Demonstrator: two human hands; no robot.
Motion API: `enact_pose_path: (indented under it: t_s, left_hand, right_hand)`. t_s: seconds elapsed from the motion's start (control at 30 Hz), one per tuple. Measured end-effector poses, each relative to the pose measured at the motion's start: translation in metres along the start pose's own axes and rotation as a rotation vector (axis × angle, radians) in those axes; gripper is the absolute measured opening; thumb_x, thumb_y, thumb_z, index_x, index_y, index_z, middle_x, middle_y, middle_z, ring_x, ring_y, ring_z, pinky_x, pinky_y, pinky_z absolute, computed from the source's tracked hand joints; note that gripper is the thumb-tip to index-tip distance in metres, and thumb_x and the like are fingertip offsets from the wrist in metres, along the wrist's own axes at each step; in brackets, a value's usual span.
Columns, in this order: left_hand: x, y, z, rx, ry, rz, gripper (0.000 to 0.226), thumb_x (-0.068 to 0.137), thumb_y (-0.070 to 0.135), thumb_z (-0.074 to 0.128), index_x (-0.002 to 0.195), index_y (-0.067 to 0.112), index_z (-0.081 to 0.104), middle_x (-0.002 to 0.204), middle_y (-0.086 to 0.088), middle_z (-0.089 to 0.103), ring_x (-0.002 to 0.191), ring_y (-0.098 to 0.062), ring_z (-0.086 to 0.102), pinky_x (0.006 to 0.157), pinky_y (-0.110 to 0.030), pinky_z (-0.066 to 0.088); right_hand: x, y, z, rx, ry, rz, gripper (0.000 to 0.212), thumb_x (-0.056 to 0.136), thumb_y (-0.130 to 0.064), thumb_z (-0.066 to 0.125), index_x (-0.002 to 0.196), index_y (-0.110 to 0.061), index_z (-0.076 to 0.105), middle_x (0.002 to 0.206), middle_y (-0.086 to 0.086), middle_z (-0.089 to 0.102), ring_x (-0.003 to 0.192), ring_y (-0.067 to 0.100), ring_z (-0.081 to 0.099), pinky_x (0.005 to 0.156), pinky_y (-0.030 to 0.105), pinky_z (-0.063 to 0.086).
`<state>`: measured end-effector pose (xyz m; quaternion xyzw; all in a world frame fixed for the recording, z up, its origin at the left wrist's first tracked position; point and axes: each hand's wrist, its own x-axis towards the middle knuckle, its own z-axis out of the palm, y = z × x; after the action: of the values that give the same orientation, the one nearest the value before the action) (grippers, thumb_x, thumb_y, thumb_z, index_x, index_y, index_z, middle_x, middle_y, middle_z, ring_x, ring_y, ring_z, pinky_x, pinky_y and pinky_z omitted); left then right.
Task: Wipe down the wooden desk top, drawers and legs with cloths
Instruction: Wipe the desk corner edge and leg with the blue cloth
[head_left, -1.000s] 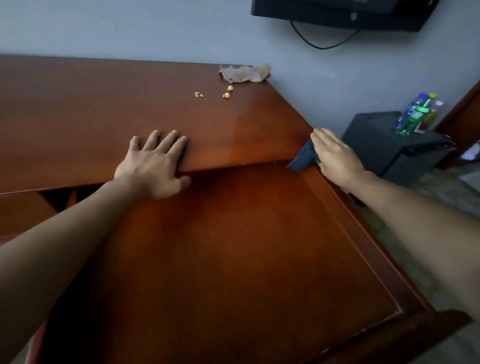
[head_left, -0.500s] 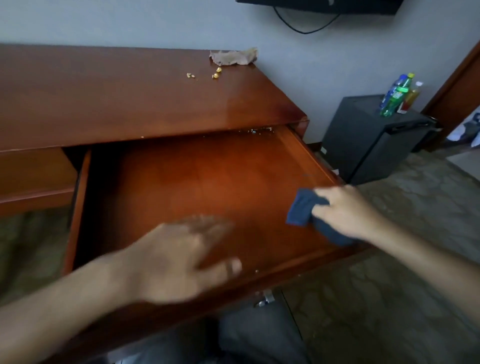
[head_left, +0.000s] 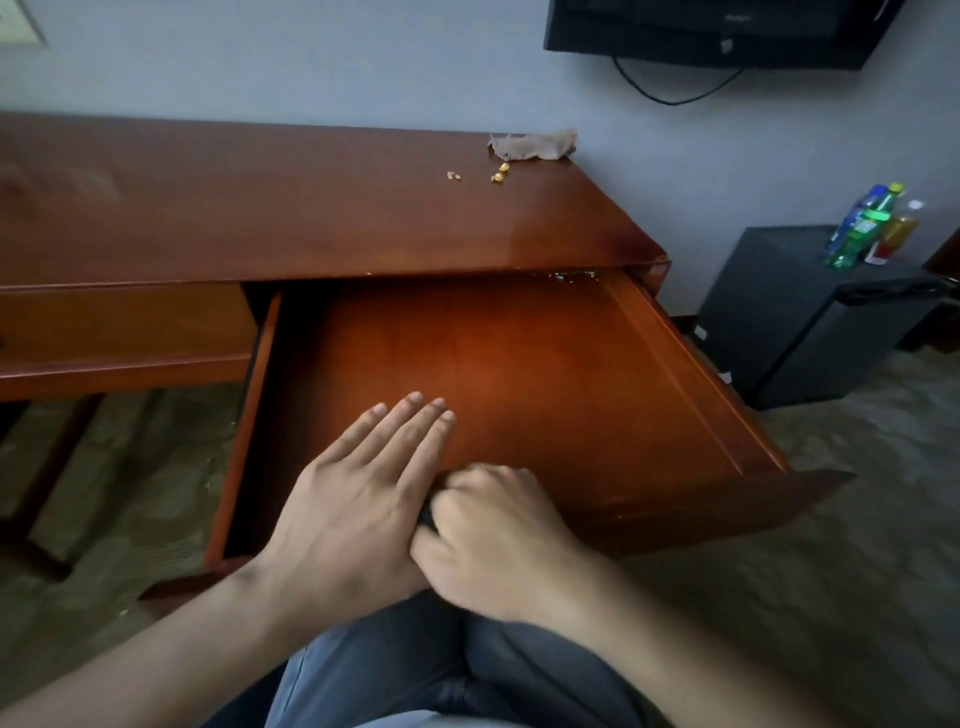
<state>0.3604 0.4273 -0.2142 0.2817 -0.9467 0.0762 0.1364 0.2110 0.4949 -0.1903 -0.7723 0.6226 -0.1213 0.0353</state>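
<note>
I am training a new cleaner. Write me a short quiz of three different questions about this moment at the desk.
1. True or false: the drawer is pulled out.
2. Which hand lies flat with straight fingers over the drawer? A) left hand B) right hand
3. Fill in: near the far right corner of the desk top, small yellow crumbs lie beside a brown ____.

Key
1. True; its wooden bottom shows.
2. A. The right hand is curled, with only a dark sliver of something showing at its fingers; what it grips cannot be told.
3. Cloth: the brown cloth lies crumpled by the wall.
</note>
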Motion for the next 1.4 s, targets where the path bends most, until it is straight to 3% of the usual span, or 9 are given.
enact_pose_path:
  t_s: [0.13,0.33,0.7,0.97,1.07,1.13,1.2,1.3,1.4]
  left_hand:
    - [0.019,-0.011,0.007,0.048,0.034,-0.036,0.111,0.084,0.089,0.041,0.152,0.001,0.046,0.159,-0.013,0.044,0.15,-0.026,0.037,0.122,-0.044,0.029]
    - [0.047,-0.043,0.02,0.095,0.027,-0.134,0.125,0.077,0.1,0.033,0.155,0.003,0.041,0.161,-0.012,0.042,0.154,-0.026,0.03,0.125,-0.051,0.027]
    - [0.116,-0.112,0.049,0.141,0.034,-0.32,0.129,0.069,0.103,0.02,0.157,0.01,0.039,0.165,-0.012,0.035,0.155,-0.037,0.025,0.122,-0.065,0.016]
    - [0.162,-0.177,0.055,0.043,-0.217,-0.401,0.138,0.056,0.112,0.014,0.164,0.029,-0.006,0.173,-0.002,-0.009,0.158,-0.037,-0.01,0.12,-0.071,-0.001]
    - [0.168,-0.181,0.06,0.099,-0.193,-0.353,0.128,0.064,0.107,0.009,0.164,0.029,0.004,0.174,0.0,0.004,0.158,-0.037,0.005,0.118,-0.072,0.011]
    - [0.171,-0.181,0.064,0.131,-0.135,-0.355,0.116,0.072,0.101,0.009,0.164,0.029,0.014,0.172,0.0,0.014,0.157,-0.037,0.014,0.118,-0.07,0.017]
    - [0.174,-0.18,0.07,0.152,-0.066,-0.381,0.104,0.081,0.094,0.013,0.162,0.029,0.025,0.169,-0.001,0.027,0.153,-0.04,0.025,0.117,-0.068,0.022]
    - [0.177,-0.18,0.084,0.167,0.041,-0.396,0.094,0.088,0.086,0.019,0.155,0.025,0.044,0.16,-0.005,0.045,0.145,-0.045,0.039,0.114,-0.068,0.029]
    - [0.176,-0.184,0.09,0.168,0.094,-0.398,0.089,0.09,0.084,0.027,0.149,0.024,0.053,0.154,-0.006,0.052,0.14,-0.045,0.046,0.112,-0.067,0.033]
  right_hand:
    - [-0.014,0.052,-0.016,-0.011,-0.007,0.098,0.034,0.079,-0.053,0.038,0.068,-0.021,0.045,0.078,-0.005,0.056,0.076,0.023,0.059,0.063,0.038,0.049]
    - [-0.027,0.193,-0.065,-0.215,-0.035,0.648,0.042,0.09,-0.05,0.051,0.062,-0.02,0.059,0.068,-0.005,0.061,0.063,0.015,0.057,0.061,0.031,0.043]
    - [0.128,0.09,0.007,0.218,0.104,0.169,0.027,0.08,-0.033,0.048,0.09,-0.015,0.066,0.108,0.001,0.066,0.1,0.028,0.058,0.077,0.038,0.043]
    - [0.195,0.18,-0.039,0.291,0.894,0.486,0.044,0.086,-0.001,0.053,0.129,-0.004,0.063,0.129,0.017,0.059,0.117,0.034,0.058,0.102,0.032,0.04]
    - [0.242,0.188,-0.032,0.233,0.531,0.418,0.053,0.091,-0.017,0.06,0.142,-0.007,0.05,0.151,0.024,0.035,0.138,0.041,0.039,0.117,0.039,0.026]
    - [0.257,0.182,-0.024,0.098,0.092,0.376,0.066,0.095,-0.044,0.059,0.155,-0.03,0.035,0.169,0.01,0.005,0.155,0.035,0.006,0.125,0.049,0.007]
    - [0.259,0.182,-0.03,0.212,-0.07,0.377,0.08,0.089,-0.06,0.062,0.157,-0.048,0.022,0.17,-0.004,-0.012,0.156,0.028,-0.011,0.124,0.057,0.0]
    - [0.246,0.193,-0.042,0.197,-0.227,0.335,0.11,0.073,-0.07,0.076,0.157,-0.055,0.006,0.169,-0.008,-0.021,0.156,0.027,-0.014,0.124,0.059,0.001]
    - [0.24,0.196,-0.037,-0.116,-0.197,0.286,0.113,0.074,-0.066,0.079,0.16,-0.048,0.008,0.172,0.001,-0.004,0.154,0.033,0.017,0.119,0.056,0.025]
